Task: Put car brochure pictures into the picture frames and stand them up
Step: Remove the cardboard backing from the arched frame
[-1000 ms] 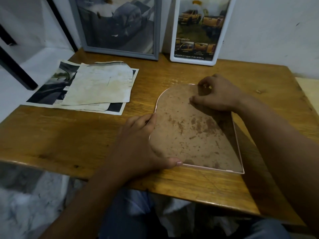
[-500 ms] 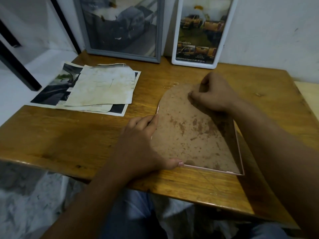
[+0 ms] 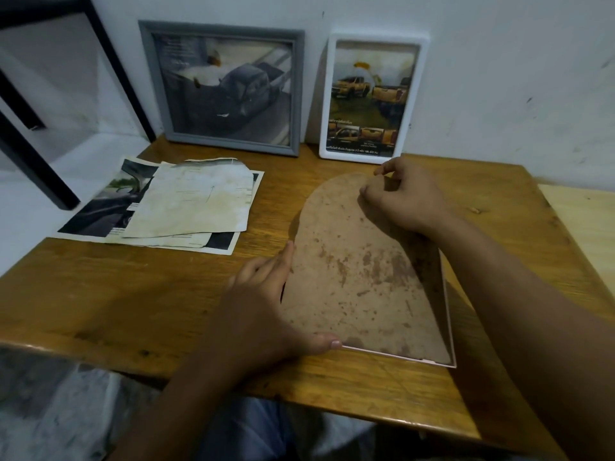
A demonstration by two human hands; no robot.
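The arched brown stained backing board (image 3: 359,271) lies face-down in its thin pink frame (image 3: 450,314) at centre-right of the wooden counter (image 3: 133,294), long axis toward the wall — right hand (image 3: 406,197) pinching its far rounded end, left hand (image 3: 263,304) pressing flat on the near-left edge.

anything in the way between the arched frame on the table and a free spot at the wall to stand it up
Nothing visible does. The arched frame lies face down under the left hand and right hand. The grey frame and white frame stand at the wall; the table right of them is bare.
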